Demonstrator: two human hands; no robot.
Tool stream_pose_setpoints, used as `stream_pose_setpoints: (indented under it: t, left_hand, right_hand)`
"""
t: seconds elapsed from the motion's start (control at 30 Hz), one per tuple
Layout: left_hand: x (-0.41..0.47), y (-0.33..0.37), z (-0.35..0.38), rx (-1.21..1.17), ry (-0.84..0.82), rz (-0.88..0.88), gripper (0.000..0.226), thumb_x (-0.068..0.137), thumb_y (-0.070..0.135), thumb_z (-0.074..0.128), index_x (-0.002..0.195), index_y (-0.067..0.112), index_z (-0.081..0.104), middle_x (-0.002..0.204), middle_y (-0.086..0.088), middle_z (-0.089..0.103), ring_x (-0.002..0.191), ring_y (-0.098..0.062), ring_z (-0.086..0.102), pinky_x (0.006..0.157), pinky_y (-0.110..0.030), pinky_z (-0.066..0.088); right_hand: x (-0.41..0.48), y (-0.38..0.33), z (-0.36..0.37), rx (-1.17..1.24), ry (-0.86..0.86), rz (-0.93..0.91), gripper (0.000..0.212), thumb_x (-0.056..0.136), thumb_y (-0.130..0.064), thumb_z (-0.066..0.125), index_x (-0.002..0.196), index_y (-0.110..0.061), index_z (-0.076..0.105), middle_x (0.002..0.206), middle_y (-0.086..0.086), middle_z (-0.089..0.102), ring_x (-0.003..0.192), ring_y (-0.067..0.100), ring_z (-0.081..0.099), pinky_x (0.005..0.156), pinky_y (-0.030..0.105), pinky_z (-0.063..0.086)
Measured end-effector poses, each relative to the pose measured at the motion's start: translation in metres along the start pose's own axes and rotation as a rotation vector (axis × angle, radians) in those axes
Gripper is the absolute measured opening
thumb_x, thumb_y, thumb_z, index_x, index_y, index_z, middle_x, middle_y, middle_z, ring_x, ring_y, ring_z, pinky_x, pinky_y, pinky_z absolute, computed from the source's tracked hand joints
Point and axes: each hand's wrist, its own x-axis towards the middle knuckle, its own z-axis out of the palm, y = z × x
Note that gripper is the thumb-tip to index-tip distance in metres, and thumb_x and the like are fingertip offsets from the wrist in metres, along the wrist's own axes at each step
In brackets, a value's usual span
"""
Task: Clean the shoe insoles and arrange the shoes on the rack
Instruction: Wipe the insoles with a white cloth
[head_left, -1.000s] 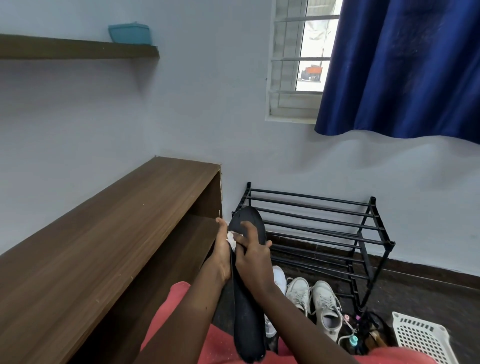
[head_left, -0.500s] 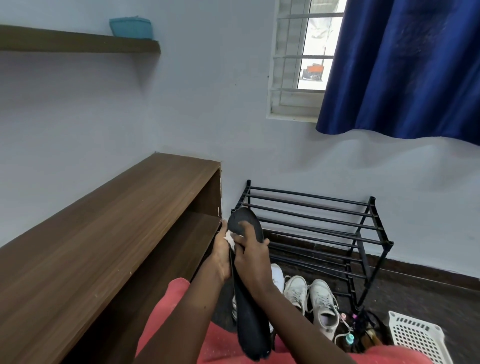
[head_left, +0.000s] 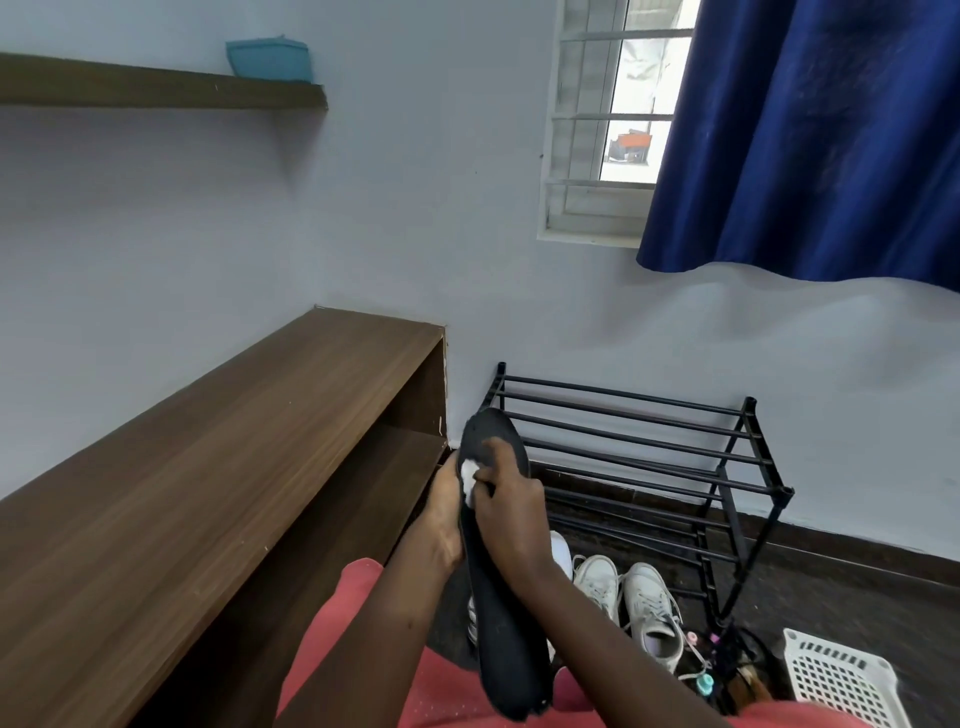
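Observation:
A long black insole (head_left: 501, 613) stands upright in front of me, its heel end resting near my lap. My left hand (head_left: 444, 506) grips its left edge from behind. My right hand (head_left: 511, 499) pinches a small white wipe (head_left: 469, 478) and presses it against the insole's upper face. Behind the insole a black metal shoe rack (head_left: 639, 467) stands against the wall with bare tiers. White sneakers (head_left: 623, 597) sit on the dark floor at the rack's foot, partly hidden by the insole and my right arm.
A long wooden bench shelf (head_left: 208, 493) runs along the left wall. A white perforated basket (head_left: 841, 680) sits at the lower right, with small bottles (head_left: 701, 675) and dark items beside it. A teal box (head_left: 270, 60) stands on a high wall shelf. Blue curtain (head_left: 810, 135) covers part of the window.
My right hand with the wipe has slid slightly down the insole's face. The view has shifted a little; the insole stays upright in my left hand.

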Motion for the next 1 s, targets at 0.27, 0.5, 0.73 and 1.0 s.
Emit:
stream_pose_setpoints:
  t: [0.27,0.5,0.73,1.0]
  left_hand:
    - [-0.015,-0.01,0.003,-0.154,-0.208,0.061,0.061,0.089,0.055,0.046,0.127,0.01,0.058,0.116,-0.016,0.063,0.111,-0.027,0.057,0.106,-0.038,0.035]
    - [0.002,-0.002,0.0,-0.063,-0.163,0.109,0.074,0.081,0.07,0.044,0.076,0.0,0.068,0.066,-0.01,0.067,0.064,-0.019,0.068,0.074,-0.031,0.051]
    - [0.003,-0.001,0.003,-0.024,-0.123,0.085,0.069,0.084,0.07,0.036,0.1,0.009,0.064,0.084,-0.013,0.072,0.083,-0.023,0.07,0.079,-0.034,0.054]
    - [-0.012,-0.003,0.01,-0.067,-0.21,0.107,0.069,0.091,0.066,0.028,0.112,0.012,0.067,0.105,-0.014,0.069,0.098,-0.026,0.065,0.09,-0.038,0.049]
  right_hand:
    - [0.031,-0.004,-0.004,0.045,0.119,0.043,0.044,0.091,-0.004,0.052,0.134,-0.01,0.043,0.109,0.012,0.068,0.1,0.025,0.064,0.083,0.03,0.05]
    - [-0.001,-0.001,0.008,0.011,0.066,0.068,0.034,0.09,-0.001,0.047,0.121,-0.013,0.053,0.101,0.007,0.069,0.098,0.022,0.061,0.074,0.02,0.042]
    - [0.01,-0.001,0.002,-0.011,0.076,0.031,0.036,0.091,-0.001,0.046,0.125,-0.013,0.05,0.099,0.008,0.068,0.09,0.024,0.063,0.08,0.033,0.05]
    - [0.056,0.006,-0.01,-0.098,0.192,0.013,0.033,0.092,0.0,0.041,0.125,-0.003,0.047,0.101,0.02,0.066,0.09,0.034,0.062,0.072,0.038,0.051]
